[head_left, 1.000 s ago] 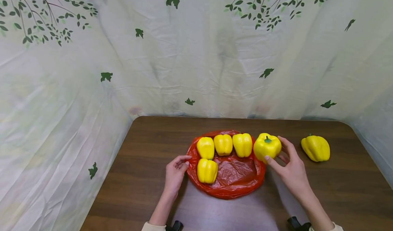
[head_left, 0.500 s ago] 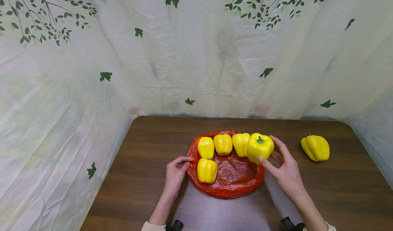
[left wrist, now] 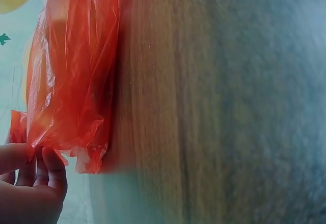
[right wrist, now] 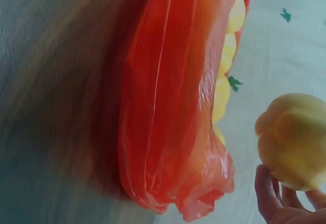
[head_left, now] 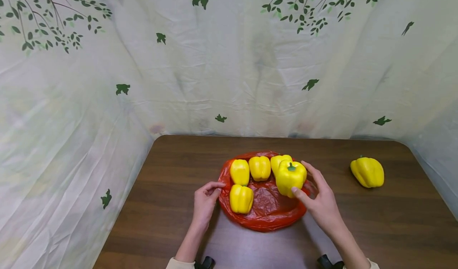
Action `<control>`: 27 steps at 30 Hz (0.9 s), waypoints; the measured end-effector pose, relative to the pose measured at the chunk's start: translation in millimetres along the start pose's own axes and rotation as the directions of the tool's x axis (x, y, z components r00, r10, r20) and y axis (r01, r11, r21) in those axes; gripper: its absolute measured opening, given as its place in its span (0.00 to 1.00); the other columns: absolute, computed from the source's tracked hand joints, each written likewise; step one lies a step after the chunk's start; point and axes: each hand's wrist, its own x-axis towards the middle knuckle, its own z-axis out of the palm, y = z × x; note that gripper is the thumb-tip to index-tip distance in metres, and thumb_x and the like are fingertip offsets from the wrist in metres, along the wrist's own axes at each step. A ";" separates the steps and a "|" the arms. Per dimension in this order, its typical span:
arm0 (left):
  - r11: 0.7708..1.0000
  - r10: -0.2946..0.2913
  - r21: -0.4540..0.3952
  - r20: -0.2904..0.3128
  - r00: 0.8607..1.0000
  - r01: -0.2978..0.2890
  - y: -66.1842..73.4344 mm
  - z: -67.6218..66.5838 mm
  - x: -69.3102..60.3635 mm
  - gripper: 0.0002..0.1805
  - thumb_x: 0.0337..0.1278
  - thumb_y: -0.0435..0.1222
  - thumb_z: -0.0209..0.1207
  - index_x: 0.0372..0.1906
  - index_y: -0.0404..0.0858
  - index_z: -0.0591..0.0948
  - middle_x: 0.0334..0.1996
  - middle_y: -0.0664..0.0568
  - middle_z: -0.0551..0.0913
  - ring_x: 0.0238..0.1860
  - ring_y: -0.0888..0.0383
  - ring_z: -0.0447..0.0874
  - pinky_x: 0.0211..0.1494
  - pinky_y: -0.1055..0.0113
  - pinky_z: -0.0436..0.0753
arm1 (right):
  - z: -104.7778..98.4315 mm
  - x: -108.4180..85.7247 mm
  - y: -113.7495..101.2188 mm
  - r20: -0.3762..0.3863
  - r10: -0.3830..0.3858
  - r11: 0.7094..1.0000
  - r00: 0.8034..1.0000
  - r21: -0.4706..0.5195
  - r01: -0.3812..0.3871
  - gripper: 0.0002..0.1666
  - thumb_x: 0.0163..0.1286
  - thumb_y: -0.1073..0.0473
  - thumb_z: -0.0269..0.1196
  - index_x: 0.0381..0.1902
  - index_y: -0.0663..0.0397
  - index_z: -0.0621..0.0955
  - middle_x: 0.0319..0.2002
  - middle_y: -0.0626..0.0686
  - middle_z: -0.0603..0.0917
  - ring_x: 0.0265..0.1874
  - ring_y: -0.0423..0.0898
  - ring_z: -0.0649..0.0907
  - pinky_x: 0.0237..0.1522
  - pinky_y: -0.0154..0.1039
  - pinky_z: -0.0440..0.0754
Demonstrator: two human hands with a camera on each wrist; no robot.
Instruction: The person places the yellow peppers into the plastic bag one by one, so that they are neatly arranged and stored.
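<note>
A red plastic bag (head_left: 273, 205) stands with its mouth spread wide, and several yellow bell peppers (head_left: 241, 199) lie inside along its left and far sides. My left hand (head_left: 204, 205) pinches the bag's rim at the left; the left wrist view shows thumb and fingers (left wrist: 54, 165) on the thin red film. Over the bag's right part, my right hand (head_left: 323, 207) holds another yellow bell pepper (head_left: 291, 178) with its green stem up. That pepper partly hides one behind it. In the right wrist view the held pepper (right wrist: 295, 142) is raised above the bag's rim.
One more yellow bell pepper (head_left: 367, 173) lies on its side on the brown wooden table (head_left: 171, 169), to the right of the bag. Behind the table hangs a pale curtain (head_left: 243, 74) printed with green leaves.
My right hand has carried the pepper leftward, from the bag's right edge to over its inside. The left hand keeps its grip on the rim, nearly unmoved.
</note>
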 end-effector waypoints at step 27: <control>0.997 -0.021 -0.074 -0.072 0.997 0.016 -23.5 -0.6 8.9 0.09 0.62 0.21 0.56 0.41 0.28 0.86 0.40 0.40 0.84 0.43 0.52 0.81 0.48 0.71 0.81 | 32.8 -3.6 6.5 0.067 0.072 0.983 0.995 0.166 -0.082 0.40 0.65 0.53 0.69 0.69 0.48 0.63 0.65 0.55 0.68 0.60 0.52 0.74 0.56 0.37 0.76</control>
